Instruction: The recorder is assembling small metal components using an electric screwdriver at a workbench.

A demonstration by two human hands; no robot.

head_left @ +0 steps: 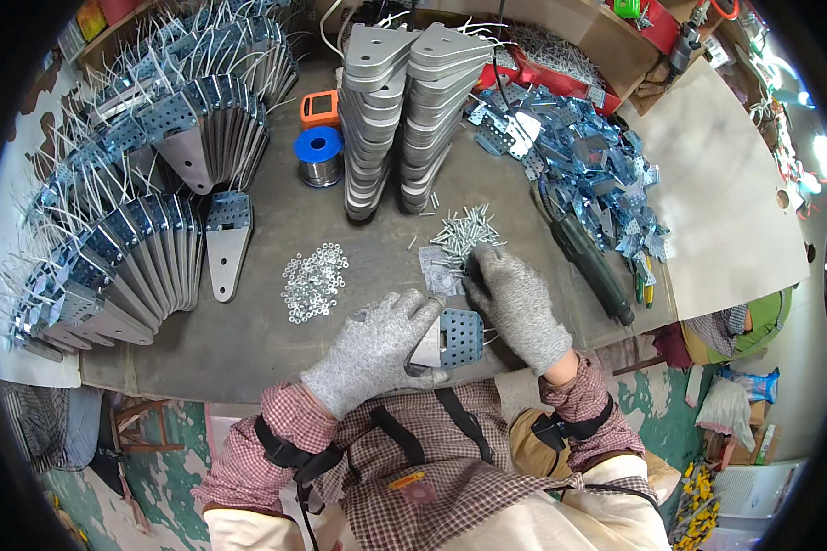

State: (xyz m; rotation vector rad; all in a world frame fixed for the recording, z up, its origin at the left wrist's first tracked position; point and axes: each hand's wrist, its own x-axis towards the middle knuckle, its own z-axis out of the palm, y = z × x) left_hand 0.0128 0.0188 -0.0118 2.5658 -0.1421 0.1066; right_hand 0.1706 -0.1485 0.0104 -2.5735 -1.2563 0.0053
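Note:
Both of my hands wear grey knit gloves. My left hand [377,349] holds a flat metal bracket against the table's near edge, thumb and fingers at its sides. A blue-grey perforated plate [461,337] lies on the bracket's right end, a thin white wire beside it. My right hand [516,298] reaches the near edge of a pile of small screws [466,230]; its fingers are curled together, and their tips are partly hidden. Under the screws lies a small crumpled sheet [439,272]. Left of the screws is a spread of small nuts [313,283].
Stacked bare brackets [373,110] stand at the far middle, beside a solder spool [319,158] and an orange device [319,109]. Brackets with perforated plates [147,257] fan along the left. A dark power screwdriver [586,262] and heaped perforated plates [593,165] lie right.

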